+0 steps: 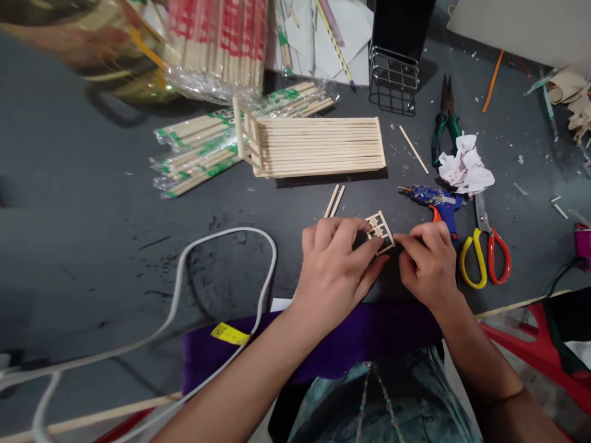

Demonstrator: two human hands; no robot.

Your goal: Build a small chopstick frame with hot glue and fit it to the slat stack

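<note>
A small rectangular frame of wooden sticks, with a cluster of short pieces inside, lies on the dark table. My left hand is closed on its left side with the fingers and thumb, covering part of it. At the frame's right edge is my right hand, its fingers curled and the tip of one at the edge. Anything between those fingers is hidden. Two loose sticks lie just above my left hand. Beyond them sits a larger piece of sticks laid side by side, with a raised railing at its left end.
A blue glue gun, scissors, pliers and crumpled paper lie at the right. Packaged chopsticks lie at upper left. A black device leans in a wire stand. A white cable loops at left.
</note>
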